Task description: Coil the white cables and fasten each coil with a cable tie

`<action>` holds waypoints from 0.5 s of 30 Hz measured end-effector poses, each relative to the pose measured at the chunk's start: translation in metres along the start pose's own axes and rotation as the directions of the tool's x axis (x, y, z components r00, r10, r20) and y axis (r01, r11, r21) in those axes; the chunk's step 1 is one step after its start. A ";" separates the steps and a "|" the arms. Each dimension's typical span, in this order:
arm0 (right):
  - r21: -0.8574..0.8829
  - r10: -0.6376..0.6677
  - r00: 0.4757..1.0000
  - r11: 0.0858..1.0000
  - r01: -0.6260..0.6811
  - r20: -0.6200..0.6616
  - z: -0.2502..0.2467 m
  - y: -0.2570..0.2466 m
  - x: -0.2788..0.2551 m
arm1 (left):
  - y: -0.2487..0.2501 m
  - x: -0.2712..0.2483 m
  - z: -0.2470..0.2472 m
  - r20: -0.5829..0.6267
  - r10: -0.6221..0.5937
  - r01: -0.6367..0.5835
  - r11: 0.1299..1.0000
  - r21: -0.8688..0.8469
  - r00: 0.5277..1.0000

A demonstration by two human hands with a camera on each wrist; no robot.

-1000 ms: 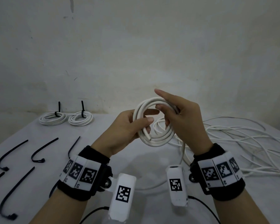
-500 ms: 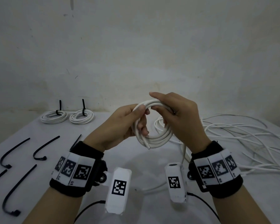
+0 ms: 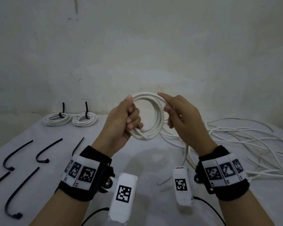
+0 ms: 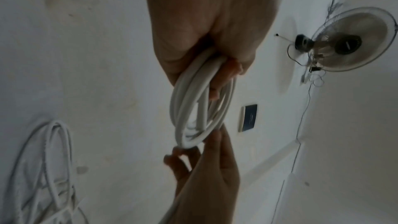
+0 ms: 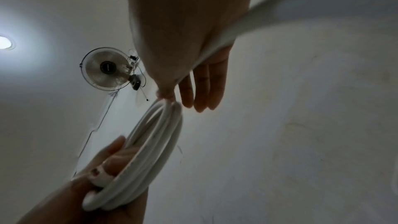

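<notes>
White cable coil (image 3: pixel 151 117), a round ring of a few loops, is held up in the air over the middle of the table (image 3: pixel 147 162). The left hand (image 3: pixel 121 126) grips its left side with curled fingers. The right hand (image 3: pixel 183 121) pinches the strand at its right side, other fingers straight. More loose cable (image 3: pixel 245 144) lies along the table's right edge.
</notes>
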State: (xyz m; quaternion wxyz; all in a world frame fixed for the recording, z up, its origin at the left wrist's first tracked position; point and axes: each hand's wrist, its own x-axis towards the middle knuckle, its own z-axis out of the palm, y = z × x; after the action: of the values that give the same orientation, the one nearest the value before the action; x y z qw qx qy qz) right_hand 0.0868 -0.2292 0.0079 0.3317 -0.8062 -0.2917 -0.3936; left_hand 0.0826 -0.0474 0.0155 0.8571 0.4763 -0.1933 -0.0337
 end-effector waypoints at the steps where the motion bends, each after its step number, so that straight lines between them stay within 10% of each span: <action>1: 0.050 0.068 0.997 0.996 -0.069 0.025 -0.001 0.001 -0.001 | 0.004 0.002 -0.003 -0.037 0.019 -0.021 0.998 -0.054 0.999; 8: 0.323 0.285 0.955 0.899 -0.295 0.081 0.004 0.000 -0.005 | 0.023 0.012 -0.033 -0.221 0.086 -0.151 0.942 -0.300 0.972; 15: 0.172 0.172 0.931 0.956 -0.236 0.321 -0.001 0.011 -0.010 | 0.024 0.015 -0.042 -0.320 0.093 -0.223 0.891 -0.396 0.943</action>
State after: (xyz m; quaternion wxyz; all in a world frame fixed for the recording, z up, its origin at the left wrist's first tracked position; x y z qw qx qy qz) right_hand 0.0889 -0.2382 -0.0036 0.4048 -0.8438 -0.2927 -0.1960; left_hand 0.1087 -0.0045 0.0200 0.9592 0.2595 -0.0907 0.0664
